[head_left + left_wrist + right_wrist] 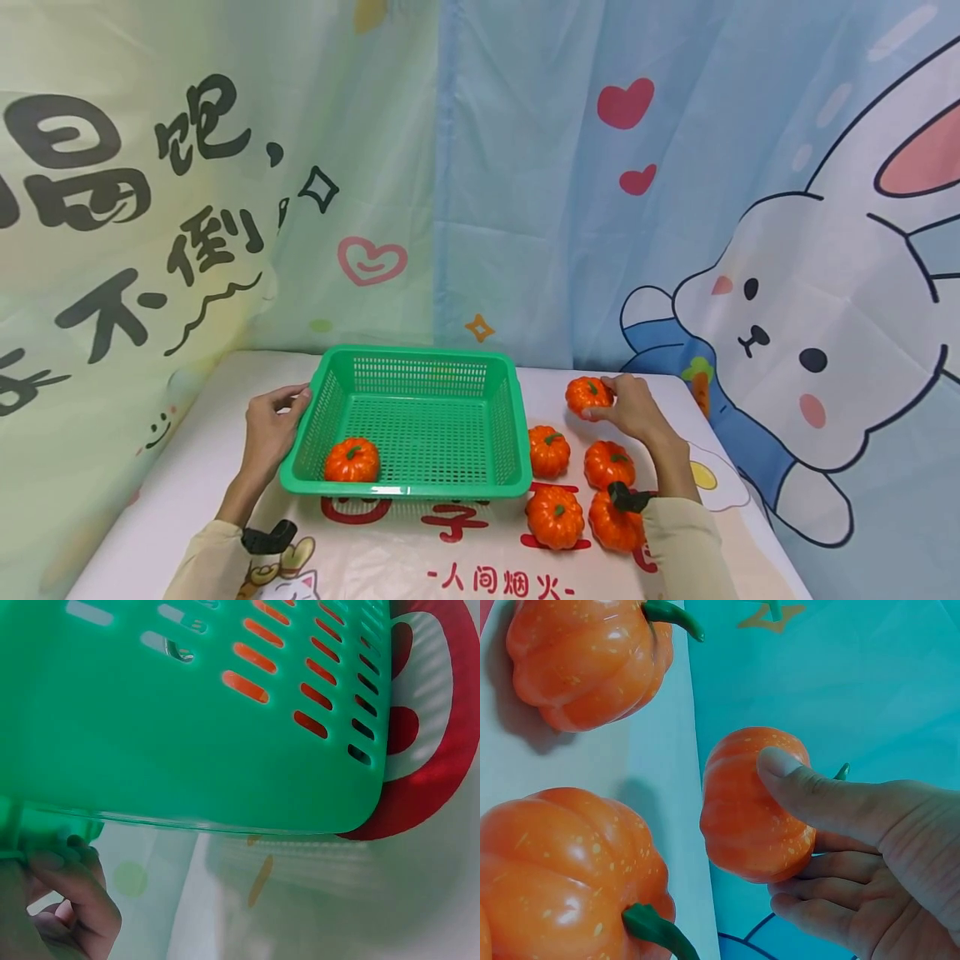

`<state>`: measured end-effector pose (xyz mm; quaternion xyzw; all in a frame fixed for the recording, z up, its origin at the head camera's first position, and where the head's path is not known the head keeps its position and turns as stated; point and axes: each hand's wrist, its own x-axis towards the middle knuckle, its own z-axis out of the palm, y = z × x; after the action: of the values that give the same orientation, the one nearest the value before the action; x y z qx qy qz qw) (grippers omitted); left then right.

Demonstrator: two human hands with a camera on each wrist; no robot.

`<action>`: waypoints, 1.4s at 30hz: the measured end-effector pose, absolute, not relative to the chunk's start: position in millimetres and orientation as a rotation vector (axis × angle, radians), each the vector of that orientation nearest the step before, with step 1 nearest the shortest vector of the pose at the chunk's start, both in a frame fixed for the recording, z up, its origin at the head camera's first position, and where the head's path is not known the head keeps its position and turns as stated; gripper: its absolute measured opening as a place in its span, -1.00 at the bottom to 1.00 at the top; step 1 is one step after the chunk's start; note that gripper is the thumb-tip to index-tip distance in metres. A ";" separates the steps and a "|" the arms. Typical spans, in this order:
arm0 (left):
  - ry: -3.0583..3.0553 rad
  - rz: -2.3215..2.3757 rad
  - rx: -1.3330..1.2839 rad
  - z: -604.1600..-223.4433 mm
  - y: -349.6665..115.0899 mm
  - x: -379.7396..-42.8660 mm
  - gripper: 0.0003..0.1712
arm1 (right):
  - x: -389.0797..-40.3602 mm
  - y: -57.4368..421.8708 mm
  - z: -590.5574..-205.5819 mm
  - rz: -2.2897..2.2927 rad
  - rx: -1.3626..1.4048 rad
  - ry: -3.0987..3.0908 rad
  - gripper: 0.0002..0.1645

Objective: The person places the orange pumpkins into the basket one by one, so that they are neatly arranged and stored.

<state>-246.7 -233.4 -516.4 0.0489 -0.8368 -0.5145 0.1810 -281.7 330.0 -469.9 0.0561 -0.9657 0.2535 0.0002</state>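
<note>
A green plastic basket (420, 490) with slotted walls stands on the table, one small orange pumpkin (352, 461) inside its near left corner. My left hand (272, 429) grips the basket's left rim; in the left wrist view its fingers (82, 892) curl at the rim's edge. To the right of the basket, my right hand (636, 407) holds another pumpkin (587, 397) between thumb and fingers. The right wrist view shows the thumb across this pumpkin (754, 817), with its green stem pointing toward the palm.
Several more pumpkins sit right of the basket: one pumpkin (549, 452) beside its wall, one (609, 465) farther right, and nearer ones (555, 518) in front, one partly behind the right wrist strap (628, 497). A printed curtain (517, 208) hangs behind the table (187, 467).
</note>
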 end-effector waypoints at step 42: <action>-2.357 -1.444 0.090 -515.7 -233.2 -247.5 -0.63 | -281.3 318.5 -456.9 0.798 0.324 -3.015 -0.15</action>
<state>-247.5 -233.2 -515.7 0.0320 -0.8373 -0.5129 0.1868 -281.3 318.5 -456.9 0.1034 -0.9615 0.2545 0.0028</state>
